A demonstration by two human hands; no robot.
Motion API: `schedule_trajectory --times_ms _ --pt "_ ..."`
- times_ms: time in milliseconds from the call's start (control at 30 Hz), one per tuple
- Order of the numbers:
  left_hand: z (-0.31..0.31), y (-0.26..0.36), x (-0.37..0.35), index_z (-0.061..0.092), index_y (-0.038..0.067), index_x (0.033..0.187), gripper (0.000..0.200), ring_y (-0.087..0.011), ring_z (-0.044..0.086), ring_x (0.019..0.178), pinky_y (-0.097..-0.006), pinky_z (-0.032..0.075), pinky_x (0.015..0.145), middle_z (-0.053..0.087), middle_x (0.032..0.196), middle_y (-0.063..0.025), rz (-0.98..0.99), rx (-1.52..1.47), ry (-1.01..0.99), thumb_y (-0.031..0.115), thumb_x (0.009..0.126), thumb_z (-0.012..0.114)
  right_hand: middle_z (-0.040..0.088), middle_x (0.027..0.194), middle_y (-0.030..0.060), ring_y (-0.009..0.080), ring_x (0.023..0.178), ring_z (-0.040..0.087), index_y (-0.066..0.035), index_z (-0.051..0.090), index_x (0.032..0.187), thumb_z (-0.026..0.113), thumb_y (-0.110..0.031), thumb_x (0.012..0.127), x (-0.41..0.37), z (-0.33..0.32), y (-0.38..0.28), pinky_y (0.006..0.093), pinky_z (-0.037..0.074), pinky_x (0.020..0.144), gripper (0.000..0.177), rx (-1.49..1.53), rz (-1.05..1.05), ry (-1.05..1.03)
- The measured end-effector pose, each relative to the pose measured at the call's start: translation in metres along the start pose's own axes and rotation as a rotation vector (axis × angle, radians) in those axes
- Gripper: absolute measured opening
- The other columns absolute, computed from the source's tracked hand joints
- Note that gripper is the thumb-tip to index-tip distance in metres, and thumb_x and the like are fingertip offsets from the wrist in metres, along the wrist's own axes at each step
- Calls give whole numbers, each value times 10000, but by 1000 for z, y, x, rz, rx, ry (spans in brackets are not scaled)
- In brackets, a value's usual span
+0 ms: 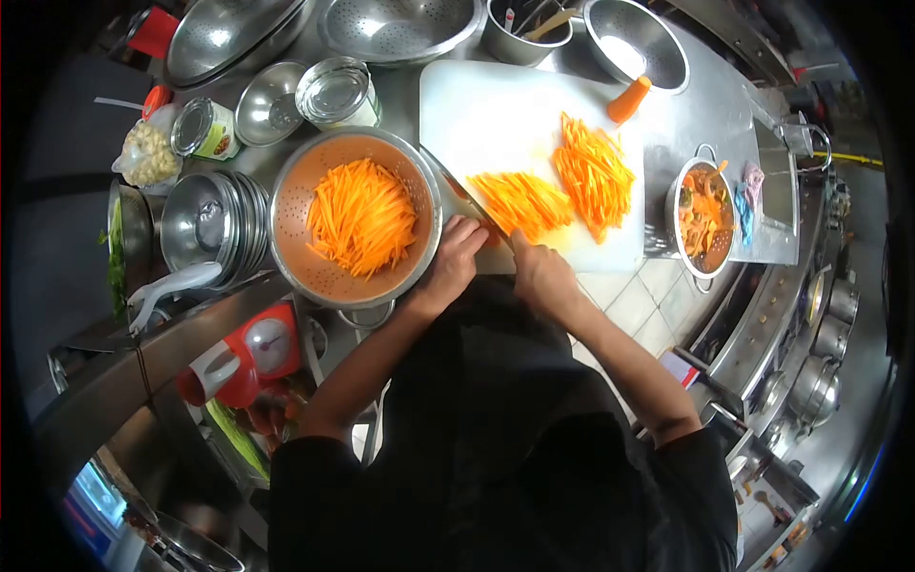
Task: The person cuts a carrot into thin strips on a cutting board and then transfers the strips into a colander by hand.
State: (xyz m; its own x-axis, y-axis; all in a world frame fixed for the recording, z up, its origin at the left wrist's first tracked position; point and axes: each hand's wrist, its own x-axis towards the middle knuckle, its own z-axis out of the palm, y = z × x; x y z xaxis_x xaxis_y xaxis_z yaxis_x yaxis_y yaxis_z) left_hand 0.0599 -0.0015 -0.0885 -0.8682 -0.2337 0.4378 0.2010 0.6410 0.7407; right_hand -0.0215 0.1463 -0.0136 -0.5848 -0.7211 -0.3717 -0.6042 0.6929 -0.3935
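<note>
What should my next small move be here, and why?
I'd probably ease the fingertips of your left hand back slightly before cutting: they look close to the knife, which your right hand grips, with its blade slanting across the near-left edge of the white board.

The person wears a black top [486, 458] — plain and dark across the front, with soft folds and a faint greyish sheen near the upper middle. Its left sleeve [310, 486] and right sleeve [691, 486] are black too, ending around the elbows. Forearms, left hand [456, 257] and right hand [545, 276] are bare — finer seams are lost in the dark cloth.
</note>
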Motion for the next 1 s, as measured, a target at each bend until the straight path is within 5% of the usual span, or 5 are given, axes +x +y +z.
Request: schedule_trajectory --times_ms 667,867,1000 --pt "1 1 9 592 -44 821 132 -353 549 780 -418 453 659 555 812 -171 6 63 -23 -116 719 550 624 644 233 396 621 649 4 449 984 565 13 727 -9 4 1 476 534 597 282 28 14 -3" --pt "4 1 7 612 -53 839 134 -351 580 805 -407 476 691 596 853 -173 -9 28 31 -116 731 564 606 656 274 449 658 627 17 453 961 512 3 787 0 -3 4 528 505 627 185 126 -15 -17" --pt "5 3 9 613 -55 828 125 -348 583 805 -407 481 704 597 851 -174 -9 68 25 -113 725 572 640 685 232 388 692 667 9 468 991 606 3 702 7 3 4 465 546 646 320 82 21 -42"
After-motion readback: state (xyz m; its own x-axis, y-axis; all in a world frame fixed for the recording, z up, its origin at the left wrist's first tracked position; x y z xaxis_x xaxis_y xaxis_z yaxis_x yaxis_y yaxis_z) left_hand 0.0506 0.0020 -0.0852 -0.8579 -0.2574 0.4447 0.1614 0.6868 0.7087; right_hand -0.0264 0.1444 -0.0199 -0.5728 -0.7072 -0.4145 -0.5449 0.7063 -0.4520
